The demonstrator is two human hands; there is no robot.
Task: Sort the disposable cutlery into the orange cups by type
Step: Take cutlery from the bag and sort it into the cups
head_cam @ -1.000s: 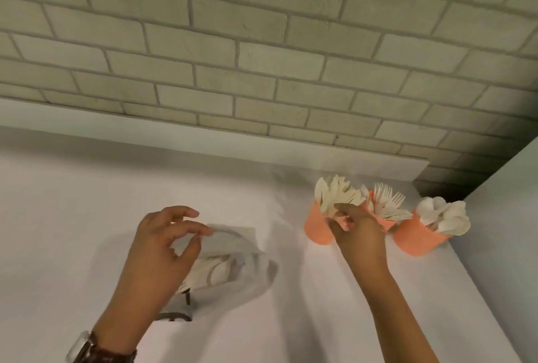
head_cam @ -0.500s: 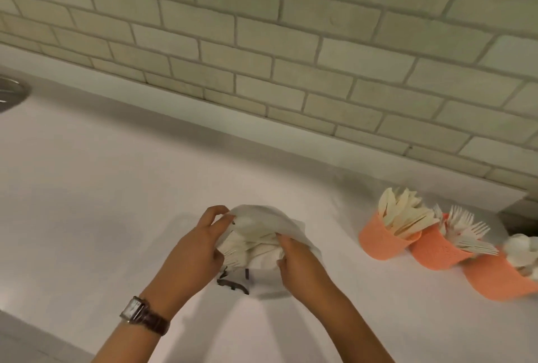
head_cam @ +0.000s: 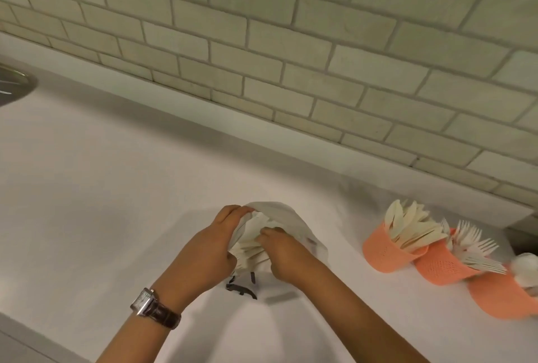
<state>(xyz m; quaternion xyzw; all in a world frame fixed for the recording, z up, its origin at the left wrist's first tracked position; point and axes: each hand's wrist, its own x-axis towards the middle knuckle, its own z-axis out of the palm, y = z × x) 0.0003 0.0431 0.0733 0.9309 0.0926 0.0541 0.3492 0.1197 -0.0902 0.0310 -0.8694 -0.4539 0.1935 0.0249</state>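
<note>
A clear plastic bag [head_cam: 291, 221] of cream disposable cutlery [head_cam: 251, 249] lies on the white counter. My left hand [head_cam: 208, 252] grips the bag's open left edge. My right hand [head_cam: 283, 249] reaches into the opening, its fingers pinching cutlery pieces. Three orange cups stand in a row at the right: the nearest-left cup [head_cam: 384, 252] holds knives [head_cam: 407, 223], the middle cup [head_cam: 439, 266] holds forks [head_cam: 474, 246], and the right cup [head_cam: 500, 295] holds spoons [head_cam: 525, 266], partly cut off by the frame edge.
A tiled wall [head_cam: 291, 42] backs the white counter [head_cam: 102, 188]. A metal sink rim [head_cam: 14, 83] shows at the far left. A dark gap [head_cam: 524, 234] opens behind the cups at the right. A wristwatch [head_cam: 145, 301] sits on my left wrist.
My right hand left the knife cup and came back to the bag, then moved its fingers into the opening. My left hand closed on the bag's edge. The view swung left.
</note>
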